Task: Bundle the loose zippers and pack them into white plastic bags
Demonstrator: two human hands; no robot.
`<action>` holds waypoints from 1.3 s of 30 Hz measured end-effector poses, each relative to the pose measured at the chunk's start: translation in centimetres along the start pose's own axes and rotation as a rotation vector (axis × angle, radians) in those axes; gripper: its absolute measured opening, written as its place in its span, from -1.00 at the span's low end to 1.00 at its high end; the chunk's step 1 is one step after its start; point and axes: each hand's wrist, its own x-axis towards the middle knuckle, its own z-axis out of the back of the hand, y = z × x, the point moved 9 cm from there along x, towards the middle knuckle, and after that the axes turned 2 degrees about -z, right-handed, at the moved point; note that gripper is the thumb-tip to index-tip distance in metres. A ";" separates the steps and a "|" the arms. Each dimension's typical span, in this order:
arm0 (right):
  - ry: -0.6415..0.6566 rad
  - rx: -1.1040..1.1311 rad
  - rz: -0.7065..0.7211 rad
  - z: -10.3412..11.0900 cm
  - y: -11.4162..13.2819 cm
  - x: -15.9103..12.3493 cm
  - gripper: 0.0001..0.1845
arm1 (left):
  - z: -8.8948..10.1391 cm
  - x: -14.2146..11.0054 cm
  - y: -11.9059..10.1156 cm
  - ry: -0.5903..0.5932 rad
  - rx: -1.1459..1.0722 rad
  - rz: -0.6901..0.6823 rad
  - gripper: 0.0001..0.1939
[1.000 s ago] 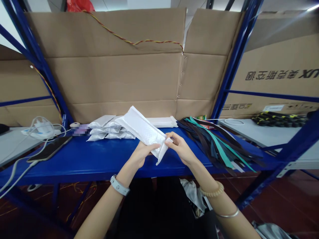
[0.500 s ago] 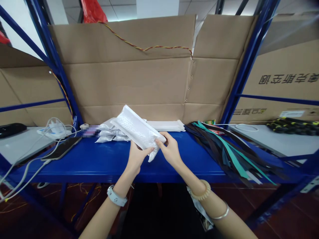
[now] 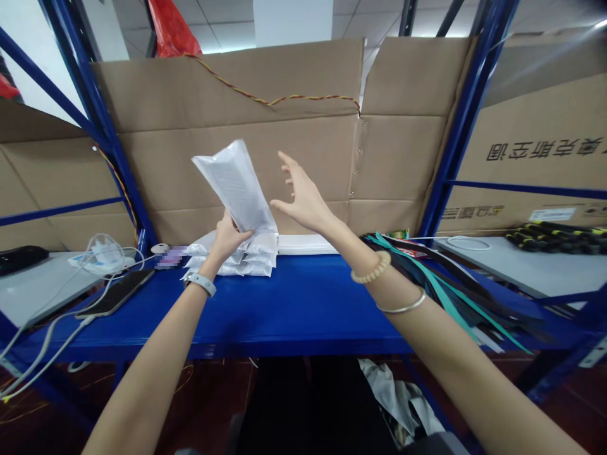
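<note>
The person's left hand (image 3: 227, 237) is raised above the blue counter (image 3: 284, 309), fingers closed around the lower end of a white padded mailer (image 3: 234, 186), which stands tilted upward. The right hand (image 3: 303, 199) is empty and open wide, with its fingers (image 3: 287, 161) spread, and is held up just beside the mailer without touching it. The right arm reaches forward across the counter. A pile of white mailers (image 3: 232, 259) lies on the counter directly below the left hand. Dark and green strips (image 3: 427, 272) lie toward the counter's right end, and a phone (image 3: 116, 292) lies toward its left end.
</note>
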 end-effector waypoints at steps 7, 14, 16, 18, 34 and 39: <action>0.045 0.010 0.011 -0.3 -0.6 2.3 -0.24 | -4.0 -0.5 0.5 0.209 0.116 -0.142 -0.35; 0.082 0.019 0.077 -2.4 1.2 -2.0 -0.64 | -4.1 -2.0 1.3 0.107 0.122 -0.104 -0.36; 0.070 0.024 0.072 -3.4 0.7 -3.2 -0.63 | -3.3 -3.0 0.8 0.029 0.080 -0.109 -0.32; 0.087 0.022 0.053 -5.0 -0.2 -4.1 -0.62 | -2.3 -4.3 0.0 -0.070 0.026 -0.132 -0.26; 0.228 0.004 -0.216 -14.0 -8.7 -7.3 -0.47 | -4.6 -7.8 -1.8 0.048 0.357 -0.170 -0.61; 0.330 -0.094 -0.212 -11.5 -9.9 -8.2 -0.23 | -4.4 -8.0 -1.8 0.049 0.437 -0.161 -0.54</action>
